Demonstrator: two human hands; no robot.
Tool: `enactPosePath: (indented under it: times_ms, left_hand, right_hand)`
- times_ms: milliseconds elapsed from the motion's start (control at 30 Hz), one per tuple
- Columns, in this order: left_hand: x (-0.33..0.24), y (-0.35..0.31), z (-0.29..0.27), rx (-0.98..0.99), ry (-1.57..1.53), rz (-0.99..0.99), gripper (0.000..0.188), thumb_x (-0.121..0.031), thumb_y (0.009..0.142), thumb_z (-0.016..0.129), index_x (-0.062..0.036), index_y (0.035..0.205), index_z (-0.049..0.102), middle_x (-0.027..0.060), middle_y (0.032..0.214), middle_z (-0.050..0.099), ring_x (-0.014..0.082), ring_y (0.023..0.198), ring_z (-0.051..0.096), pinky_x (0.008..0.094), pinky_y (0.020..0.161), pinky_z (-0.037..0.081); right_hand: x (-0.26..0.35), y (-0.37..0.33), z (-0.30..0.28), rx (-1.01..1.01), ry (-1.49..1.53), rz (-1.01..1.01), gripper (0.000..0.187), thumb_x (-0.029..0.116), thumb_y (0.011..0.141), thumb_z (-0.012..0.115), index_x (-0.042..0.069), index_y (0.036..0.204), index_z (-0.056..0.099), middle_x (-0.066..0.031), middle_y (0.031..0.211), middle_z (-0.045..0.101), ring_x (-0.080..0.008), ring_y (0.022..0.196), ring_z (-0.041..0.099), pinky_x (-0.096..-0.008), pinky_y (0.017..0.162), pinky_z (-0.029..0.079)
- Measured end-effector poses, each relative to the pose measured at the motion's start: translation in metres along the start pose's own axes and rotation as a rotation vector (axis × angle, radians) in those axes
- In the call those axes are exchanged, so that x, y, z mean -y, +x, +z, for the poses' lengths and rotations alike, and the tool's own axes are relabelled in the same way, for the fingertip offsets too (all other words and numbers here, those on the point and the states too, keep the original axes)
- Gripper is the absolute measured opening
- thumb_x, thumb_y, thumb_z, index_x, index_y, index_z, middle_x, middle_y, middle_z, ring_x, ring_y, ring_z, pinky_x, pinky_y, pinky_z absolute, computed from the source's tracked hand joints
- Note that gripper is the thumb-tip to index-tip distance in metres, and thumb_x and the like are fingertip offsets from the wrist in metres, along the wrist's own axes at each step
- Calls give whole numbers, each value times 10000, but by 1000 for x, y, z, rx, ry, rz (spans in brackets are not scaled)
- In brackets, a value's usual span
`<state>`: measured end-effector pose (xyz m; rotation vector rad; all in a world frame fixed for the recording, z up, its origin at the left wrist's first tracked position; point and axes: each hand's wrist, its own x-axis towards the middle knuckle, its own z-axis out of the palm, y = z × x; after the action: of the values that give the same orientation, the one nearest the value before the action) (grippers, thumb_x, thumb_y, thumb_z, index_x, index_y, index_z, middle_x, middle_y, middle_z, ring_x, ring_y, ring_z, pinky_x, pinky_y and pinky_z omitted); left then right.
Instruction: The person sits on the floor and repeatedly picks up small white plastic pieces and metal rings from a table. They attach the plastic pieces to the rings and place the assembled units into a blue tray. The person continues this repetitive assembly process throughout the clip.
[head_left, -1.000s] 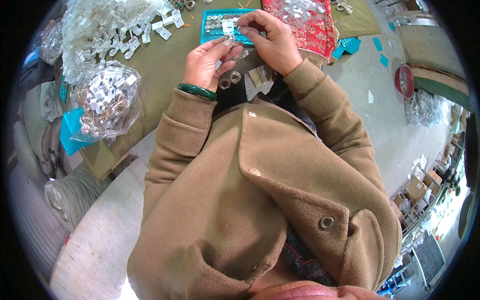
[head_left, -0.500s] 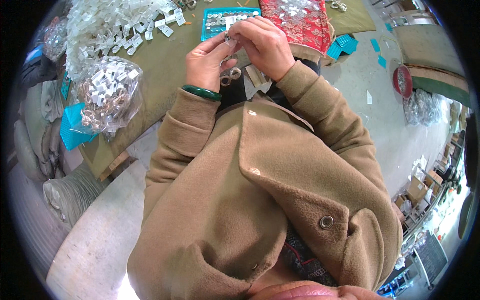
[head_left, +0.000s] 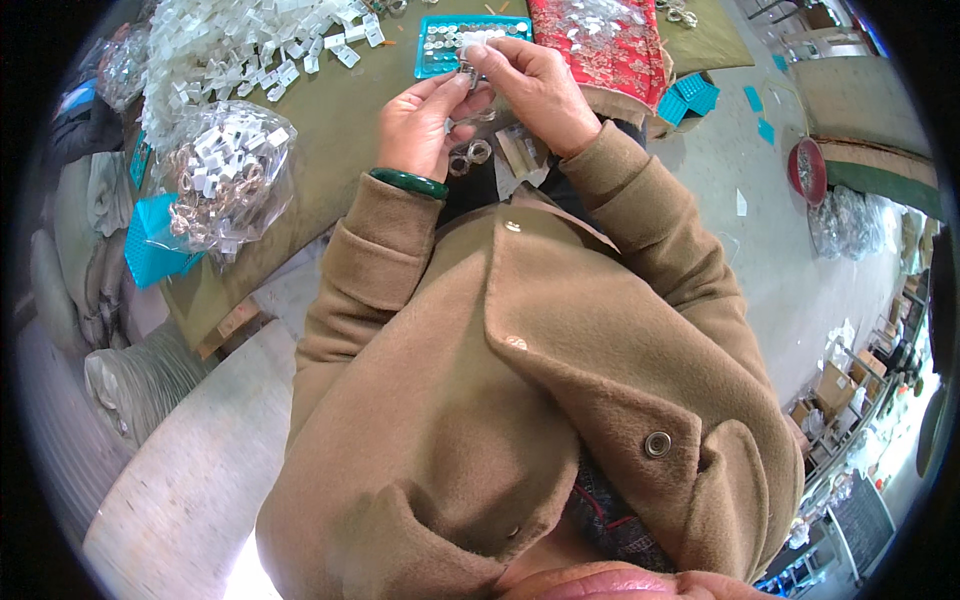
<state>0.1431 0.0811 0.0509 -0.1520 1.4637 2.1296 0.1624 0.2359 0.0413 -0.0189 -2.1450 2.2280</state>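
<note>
In the head view, your left hand [head_left: 422, 120] is raised near the front edge of the olive table [head_left: 335, 135], its thumb and fingers clamped on a small shiny metal piece [head_left: 469, 74]. Your right hand [head_left: 540, 95] meets it from the other side, thumb and forefinger drawn close together at a small white piece [head_left: 478, 40] just above the metal one; you hide the contact, so I cannot tell whether that pinch is tight. Just below your left fingers are two shiny rings [head_left: 478, 152]; whether they hang from your grip is unclear. You wear a dark green bangle [head_left: 408, 183] at the left wrist, against a brown sleeve [head_left: 380, 245]. Right behind your fingertips lies a blue tray [head_left: 428, 70] with rows of round pale pieces [head_left: 440, 44], partly covered by your hands. To your left spreads a large heap of white pieces [head_left: 240, 45], and nearer you sits a clear bag [head_left: 272, 190] of white and metallic parts, beside a blue perforated sheet [head_left: 150, 245]. To your right, a red patterned cloth [head_left: 580, 85] carries clear scraps [head_left: 600, 15], with more blue trays [head_left: 688, 97] beyond.
</note>
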Motion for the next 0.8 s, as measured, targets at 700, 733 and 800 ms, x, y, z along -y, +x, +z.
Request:
enactPosePath:
  times_ms: [700, 733, 800]
  left_hand:
    - [13, 20, -21, 275, -939, -474, 123, -214, 945, 578, -170, 1058, 600, 0, 832, 579, 56, 609, 529, 170, 387, 346]
    - [13, 20, -21, 287, -946, -496, 141, -227, 949, 573, -136, 1055, 590, -14, 800, 555, 59, 605, 526, 173, 390, 347]
    - [13, 20, -19, 297, -943, -512, 160, -239, 955, 563, -109, 1048, 577, -16, 791, 547, 59, 607, 528, 173, 391, 346]
  right_hand:
    - [2, 4, -11, 231, 166, 51, 354, 111, 888, 617, 49, 1236, 609, -60, 1061, 667, -117, 939, 605, -292, 851, 507]
    - [2, 1, -11, 221, 52, 26, 363, 99, 867, 638, 73, 1229, 620, -61, 1042, 675, -128, 921, 617, -294, 835, 513]
    - [1, 0, -9, 133, -224, -199, 350, 109, 840, 667, 110, 1189, 646, -65, 974, 681, -166, 881, 635, -306, 803, 520]
